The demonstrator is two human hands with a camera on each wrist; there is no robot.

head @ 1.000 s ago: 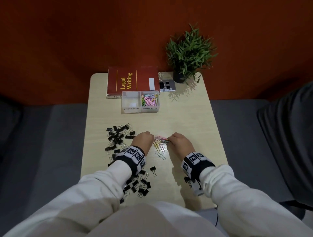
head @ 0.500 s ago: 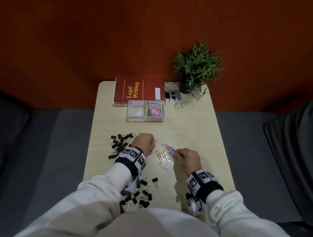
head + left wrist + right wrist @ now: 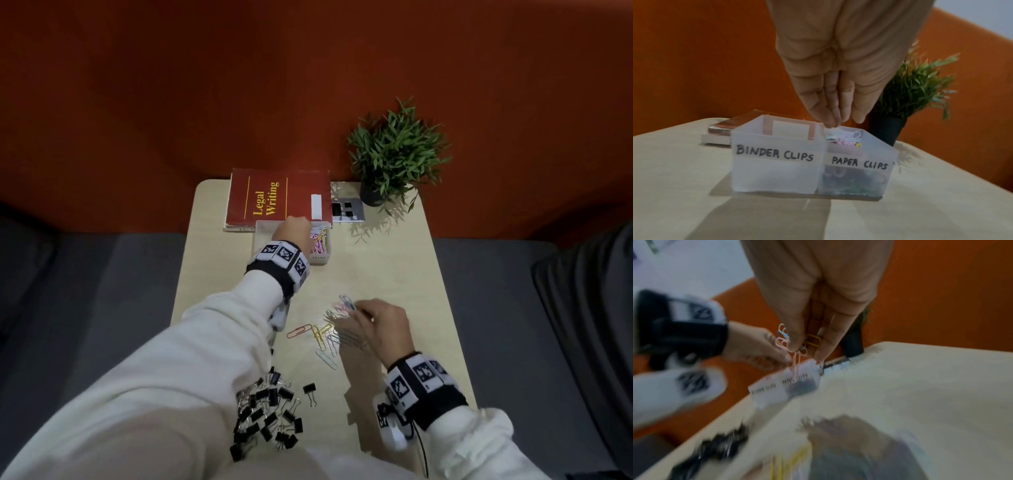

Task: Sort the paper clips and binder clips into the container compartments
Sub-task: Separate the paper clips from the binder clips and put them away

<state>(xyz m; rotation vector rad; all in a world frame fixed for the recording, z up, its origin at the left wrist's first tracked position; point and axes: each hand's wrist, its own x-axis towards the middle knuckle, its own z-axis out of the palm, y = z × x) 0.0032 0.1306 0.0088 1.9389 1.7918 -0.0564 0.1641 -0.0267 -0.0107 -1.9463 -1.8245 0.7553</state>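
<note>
The clear two-compartment container (image 3: 777, 168) stands by the book; its "BINDER CLIPS" side looks empty and its "PAPER CLIPS" side (image 3: 857, 175) holds coloured paper clips (image 3: 319, 240). My left hand (image 3: 842, 120) hangs over the divider and the paper-clip side, fingers straight and pointing down, with nothing visible between them. My right hand (image 3: 359, 310) pinches a bunch of pink, blue and yellow paper clips (image 3: 795, 345) just above the table. More loose paper clips (image 3: 320, 337) lie under and left of it. A pile of black binder clips (image 3: 270, 416) lies near the front edge, partly hidden by my left sleeve.
A red "Legal Writing" book (image 3: 274, 198) lies behind the container. A potted plant (image 3: 394, 154) stands at the back right corner beside a small grey card (image 3: 346, 210). Grey seating flanks the table (image 3: 394, 267) on both sides.
My left hand has travelled from the loose paper clips forward to the container. My right hand has gathered a bunch of clips and raised them slightly.
</note>
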